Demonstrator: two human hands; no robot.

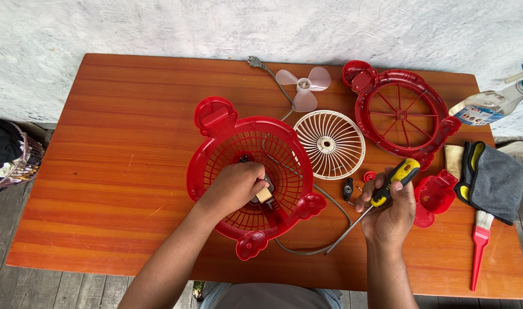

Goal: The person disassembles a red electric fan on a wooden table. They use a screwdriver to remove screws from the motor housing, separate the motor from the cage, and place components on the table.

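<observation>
- Left hand [234,186]: fingers curled down onto the small motor [263,195] at the centre of the red fan housing [215,166]; looks like a pinch grip on the motor, fingertips hidden.
- Right hand [390,209]: closed round the yellow-black screwdriver [387,186], just right of the housing, shaft slanting down-left w/ tip over the table [101,171].
- To do it well, I'd judge: pin the motor steady w/ the left so the housing can't spin, seat the tip square before turning.
- Grey cord [307,250] loops out below-right of the housing; keep it clear of the shaft.
- Up-right of the housing: white grille [330,144], pale blade [303,87].
- Small loose bits [348,189] just right of the housing; don't knock them.
- Far right: red front ring [400,111], grey cloth [496,182], red brush [479,246].
</observation>
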